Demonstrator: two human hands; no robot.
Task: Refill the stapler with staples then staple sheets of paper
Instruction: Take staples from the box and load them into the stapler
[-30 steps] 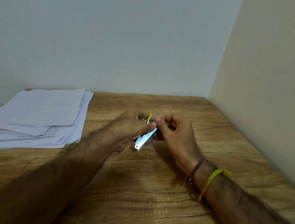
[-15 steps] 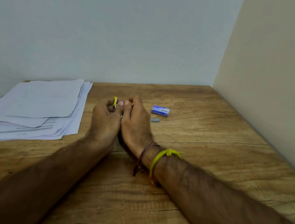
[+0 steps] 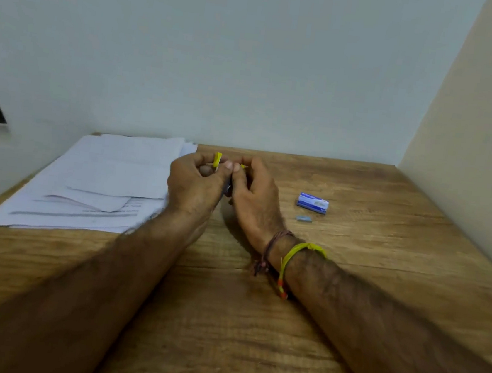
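Yellow stapler [image 3: 217,161] (mostly hidden) is clasped between left hand [image 3: 193,186] and right hand [image 3: 252,196], both hands closed around it, near the table's [image 3: 349,290] far edge beside the paper stack [image 3: 101,182].

Dim, even light; soft shadows under the forearms (slightly blurred), wide-angle stretch at the edges.

left: paper stack [image 3: 111,177] | right: staple box [image 3: 312,203] | front: bare table [image 3: 223,321]

We hold our left hand [image 3: 193,185] and right hand [image 3: 254,198] curled together, fingertips meeting, forearms converging from the near corners, threads circling the right wrist.
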